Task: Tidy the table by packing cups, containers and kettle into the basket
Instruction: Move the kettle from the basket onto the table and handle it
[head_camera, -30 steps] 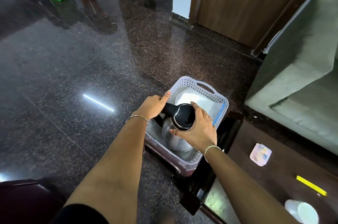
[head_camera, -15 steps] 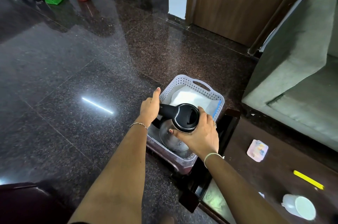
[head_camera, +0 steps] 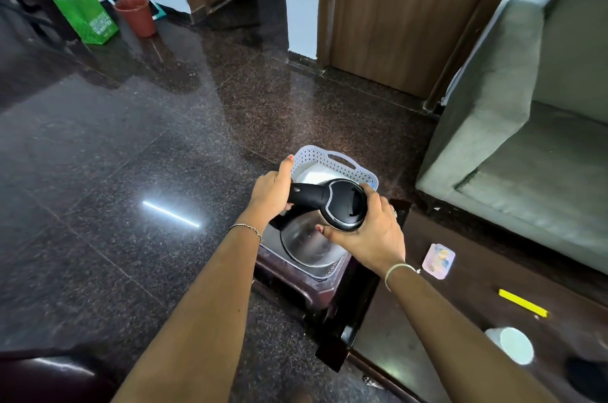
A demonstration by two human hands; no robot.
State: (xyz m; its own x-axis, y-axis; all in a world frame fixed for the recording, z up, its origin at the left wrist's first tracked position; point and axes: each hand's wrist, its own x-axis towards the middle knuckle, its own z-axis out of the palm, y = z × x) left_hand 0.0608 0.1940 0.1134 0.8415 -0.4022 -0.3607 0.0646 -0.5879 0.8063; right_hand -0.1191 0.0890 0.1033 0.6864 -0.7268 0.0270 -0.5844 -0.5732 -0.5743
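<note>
Steel kettle point(head_camera: 306, 241), tilted, at the near end of the basket point(head_camera: 342, 162).
Handle point(head_camera: 306, 197) points left, left hand point(head_camera: 271, 193) curled round it; right hand point(head_camera: 371, 235) clasps the black lid point(head_camera: 345, 202) rim (kettle base hidden). Basket runs lengthwise away; white item point(head_camera: 312, 176) fills far end.

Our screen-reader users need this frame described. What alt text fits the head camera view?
A person's left hand grips the black handle of a tilted steel kettle in a white basket, while the right hand holds its lid. A white cup, a small pink container and a yellow strip lie on the dark table to the right.
</note>
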